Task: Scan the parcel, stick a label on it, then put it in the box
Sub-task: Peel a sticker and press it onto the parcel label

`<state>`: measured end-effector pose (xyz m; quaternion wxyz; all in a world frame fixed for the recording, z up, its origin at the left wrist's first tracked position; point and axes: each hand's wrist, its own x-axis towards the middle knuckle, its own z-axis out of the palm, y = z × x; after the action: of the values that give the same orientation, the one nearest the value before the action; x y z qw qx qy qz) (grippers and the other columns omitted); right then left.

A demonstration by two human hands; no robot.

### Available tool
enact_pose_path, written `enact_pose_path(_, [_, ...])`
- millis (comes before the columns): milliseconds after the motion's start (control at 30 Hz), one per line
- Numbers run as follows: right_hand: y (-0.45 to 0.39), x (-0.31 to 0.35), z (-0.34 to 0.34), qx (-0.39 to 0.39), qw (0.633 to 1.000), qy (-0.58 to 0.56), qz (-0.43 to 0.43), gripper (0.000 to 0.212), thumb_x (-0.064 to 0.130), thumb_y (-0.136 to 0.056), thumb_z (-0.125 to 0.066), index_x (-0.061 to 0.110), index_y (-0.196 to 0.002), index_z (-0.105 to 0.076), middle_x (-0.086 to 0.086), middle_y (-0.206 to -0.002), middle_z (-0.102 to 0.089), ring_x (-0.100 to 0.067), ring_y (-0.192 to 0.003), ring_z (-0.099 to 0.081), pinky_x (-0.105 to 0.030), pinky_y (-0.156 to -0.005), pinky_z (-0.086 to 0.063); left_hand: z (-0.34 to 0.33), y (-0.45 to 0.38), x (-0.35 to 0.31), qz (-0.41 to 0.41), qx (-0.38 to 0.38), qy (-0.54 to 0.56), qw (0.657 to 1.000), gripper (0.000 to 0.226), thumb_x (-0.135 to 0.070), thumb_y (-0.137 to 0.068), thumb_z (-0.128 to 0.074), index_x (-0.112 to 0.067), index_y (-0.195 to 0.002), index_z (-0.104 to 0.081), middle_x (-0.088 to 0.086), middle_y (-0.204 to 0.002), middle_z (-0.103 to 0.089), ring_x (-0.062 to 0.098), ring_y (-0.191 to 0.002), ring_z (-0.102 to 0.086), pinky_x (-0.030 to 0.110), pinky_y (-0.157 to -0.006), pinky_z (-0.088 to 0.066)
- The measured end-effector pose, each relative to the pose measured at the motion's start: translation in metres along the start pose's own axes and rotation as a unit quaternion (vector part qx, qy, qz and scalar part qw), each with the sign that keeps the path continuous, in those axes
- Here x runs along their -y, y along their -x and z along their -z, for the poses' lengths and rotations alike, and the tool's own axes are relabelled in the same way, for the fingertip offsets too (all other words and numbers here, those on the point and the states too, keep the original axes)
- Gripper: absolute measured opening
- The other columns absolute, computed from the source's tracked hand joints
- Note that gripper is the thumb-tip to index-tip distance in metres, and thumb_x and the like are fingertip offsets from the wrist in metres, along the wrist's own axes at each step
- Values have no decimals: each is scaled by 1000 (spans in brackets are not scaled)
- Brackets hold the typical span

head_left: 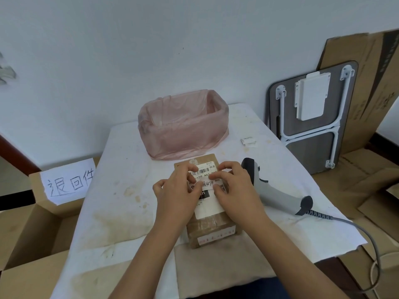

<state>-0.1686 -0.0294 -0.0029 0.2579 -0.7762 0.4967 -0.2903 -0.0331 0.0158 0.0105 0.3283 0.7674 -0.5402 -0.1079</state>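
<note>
A brown cardboard parcel (212,230) lies flat in the middle of the white-covered table (121,190), with a white shipping sheet with a barcode on top. A small white label (207,183) with handwritten characters lies across that sheet. My left hand (176,190) and my right hand (234,186) both rest on the parcel's top, fingertips pressing on the small label from either side. A grey barcode scanner (278,189) lies on the table just right of my right hand, its cable trailing off right. An open cardboard box (32,225) with a handwritten paper sign stands left of the table.
A bin lined with a pink plastic bag (183,126) stands behind the parcel. Small white label slips (248,141) lie at the table's far right. A folded table (313,113) and flat cardboard sheets (367,87) lean against the wall on the right.
</note>
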Motion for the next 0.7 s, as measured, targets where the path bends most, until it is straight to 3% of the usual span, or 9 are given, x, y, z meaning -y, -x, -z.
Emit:
enact_pose_path(100, [0,0,1,8,1000,9,9,27,22,-92,-55,26,-117,-65,11,-133,-41,-9,-121,-38,-19,-90,-38,-2,3,6,-74,-15,-36,996,20,-25,-89,-63,-38,-103,-57,-18,-101,-46,-1,-69,-54,27,-96,-21])
enact_pose_path(233, [0,1,2,12,1000,12,10,27,21,-92,-56,25,-118,-65,10,-134,-42,-11,-123,-39,-18,-90,-35,-2,2,9,-151,-8,-109,983,19,-21,-90,-62,-37,-98,-68,-12,-106,-48,7,-91,-54,26,-95,-12])
enact_pose_path(467, [2,2,1,13,1000,23,10,29,21,-93,-54,25,-121,-62,11,-136,-40,-11,-124,-38,-16,-91,-32,2,-2,10,-159,-8,-136,978,23,-28,-91,-62,-40,-109,-71,-10,-108,-55,5,-102,-46,34,-97,-17])
enact_pose_path(633, [3,2,0,11,1000,24,7,29,22,-94,-53,25,-122,-62,12,-137,-40,-10,-123,-38,-16,-90,-33,4,0,17,-154,-28,-127,980,23,-25,-92,-60,-35,-107,-73,-12,-102,-49,-3,-88,-33,38,-98,-22])
enact_pose_path(700, [3,3,0,11,1000,23,5,29,22,-94,-52,24,-122,-62,12,-137,-41,-10,-123,-38,-17,-91,-34,5,1,20,-156,-37,-130,978,21,-24,-91,-61,-33,-106,-74,-12,-101,-50,-1,-88,-38,38,-97,-22])
